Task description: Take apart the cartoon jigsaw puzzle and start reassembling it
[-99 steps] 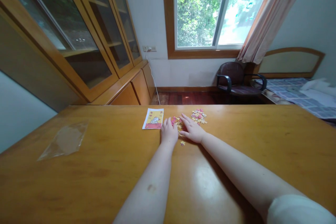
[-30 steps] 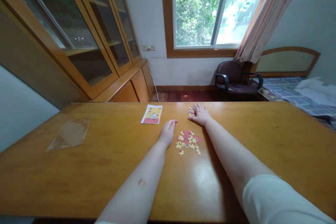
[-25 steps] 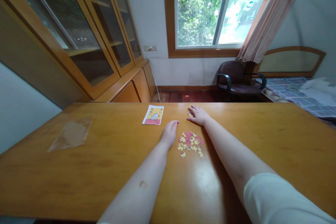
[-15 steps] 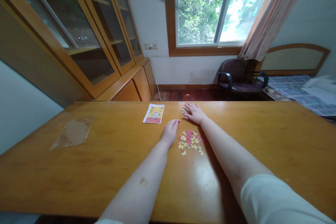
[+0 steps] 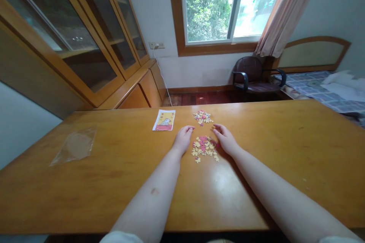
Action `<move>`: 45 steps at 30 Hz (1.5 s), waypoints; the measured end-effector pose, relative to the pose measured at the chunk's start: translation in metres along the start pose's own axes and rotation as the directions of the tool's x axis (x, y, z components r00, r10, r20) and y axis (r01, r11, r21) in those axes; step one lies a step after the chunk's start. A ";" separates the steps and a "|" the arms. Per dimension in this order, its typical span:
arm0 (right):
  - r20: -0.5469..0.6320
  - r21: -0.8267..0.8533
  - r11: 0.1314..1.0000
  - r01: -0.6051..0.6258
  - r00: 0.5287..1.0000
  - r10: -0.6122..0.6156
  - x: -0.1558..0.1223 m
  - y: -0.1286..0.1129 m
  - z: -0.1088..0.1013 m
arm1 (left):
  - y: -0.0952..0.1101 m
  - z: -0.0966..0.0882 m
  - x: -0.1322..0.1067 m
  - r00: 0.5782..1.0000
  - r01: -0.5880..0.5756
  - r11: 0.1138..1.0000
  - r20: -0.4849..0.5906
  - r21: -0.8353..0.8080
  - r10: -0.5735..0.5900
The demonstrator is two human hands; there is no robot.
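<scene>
A near pile of small yellow and pink puzzle pieces (image 5: 204, 148) lies on the wooden table (image 5: 114, 167) between my two hands. My left hand (image 5: 182, 139) rests on the table just left of that pile, fingers loosely curled, holding nothing. My right hand (image 5: 226, 138) lies at the pile's right edge with fingers stretched toward it, touching the nearest pieces. A second, smaller pile of pieces (image 5: 202, 117) sits farther back. A picture card (image 5: 164, 120) with a white cartoon figure on yellow and red lies left of that pile.
A clear plastic bag (image 5: 74, 145) lies flat at the table's left. Glass-door wooden cabinets (image 5: 85, 45) line the left wall. Beyond the table stand a dark armchair (image 5: 251, 78), a bed (image 5: 322, 91) and a window (image 5: 228, 3) with a curtain.
My right hand has drawn back from the far pile to the right edge of the near pile. The left hand stays beside the near pile. The view has shifted slightly.
</scene>
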State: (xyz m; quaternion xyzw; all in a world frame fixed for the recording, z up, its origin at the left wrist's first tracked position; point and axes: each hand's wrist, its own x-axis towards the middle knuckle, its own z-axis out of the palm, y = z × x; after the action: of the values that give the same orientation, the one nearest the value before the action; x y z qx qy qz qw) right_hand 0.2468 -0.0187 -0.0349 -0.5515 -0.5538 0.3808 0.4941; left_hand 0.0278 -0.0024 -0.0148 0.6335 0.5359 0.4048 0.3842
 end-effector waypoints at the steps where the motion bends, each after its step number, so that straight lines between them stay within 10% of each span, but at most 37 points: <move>1: 0.005 0.012 1.000 -0.010 1.000 0.010 -0.006 -0.003 -0.001 | 0.001 0.000 0.000 1.000 0.001 1.000 0.001 0.014 -0.001; 45: 0.082 -0.180 0.983 0.034 0.996 -0.019 0.003 -0.018 -0.010 | 0.015 -0.003 -0.006 0.999 -0.049 0.983 0.025 0.177 0.045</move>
State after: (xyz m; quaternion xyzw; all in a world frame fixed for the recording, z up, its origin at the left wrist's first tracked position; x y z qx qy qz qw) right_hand 0.2531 -0.0186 -0.0152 -0.5711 -0.6127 0.3440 0.4244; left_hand 0.0303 -0.0098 -0.0001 0.6819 0.5507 0.3577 0.3223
